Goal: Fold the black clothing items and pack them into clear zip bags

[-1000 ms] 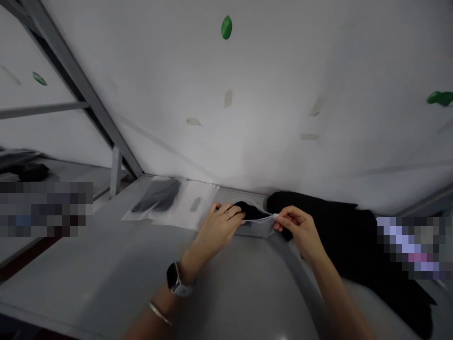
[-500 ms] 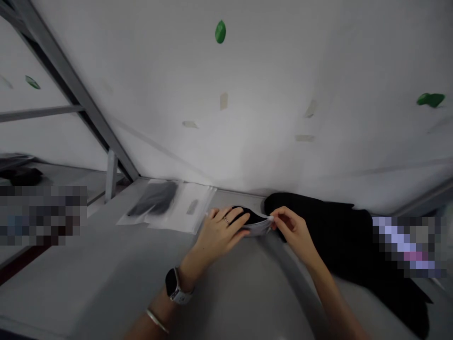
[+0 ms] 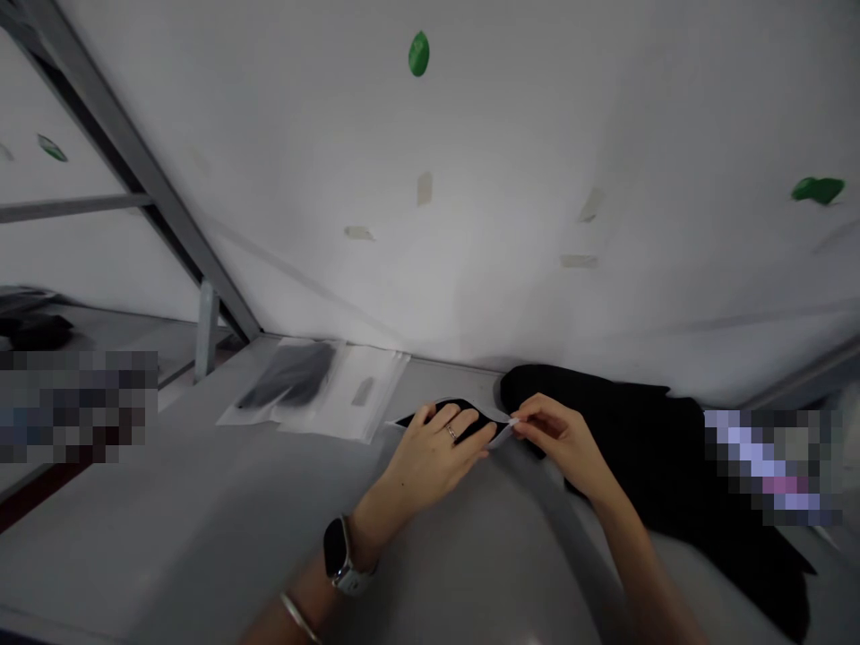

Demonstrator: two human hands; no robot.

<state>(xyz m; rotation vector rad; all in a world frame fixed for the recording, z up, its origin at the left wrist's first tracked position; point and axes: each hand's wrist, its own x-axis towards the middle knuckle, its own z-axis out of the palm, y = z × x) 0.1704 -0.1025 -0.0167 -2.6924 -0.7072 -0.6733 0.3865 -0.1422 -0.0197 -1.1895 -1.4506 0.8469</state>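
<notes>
Between my hands, a clear plastic bag (image 3: 503,434) gapes at its mouth, with black fabric (image 3: 460,408) showing inside. My left hand (image 3: 434,457), with a ring, lies over the bag, its fingers bent onto the black fabric and the near edge. The thumb and index finger of my right hand (image 3: 554,434) pinch the bag's right corner. Black cloth (image 3: 624,439) lies spread on the table just beyond and right of my right hand. Left of my hands are flat clear bags (image 3: 349,394), one holding something dark (image 3: 296,376).
The grey table (image 3: 202,484) meets a white wall (image 3: 503,179) bearing green stickers and tape pieces. A grey metal frame (image 3: 144,161) slants along the left side. Dark items (image 3: 37,331) lie on the surface beyond it.
My left hand has slid slightly right along the bag, uncovering its left corner. My right hand keeps its pinch on the right corner.
</notes>
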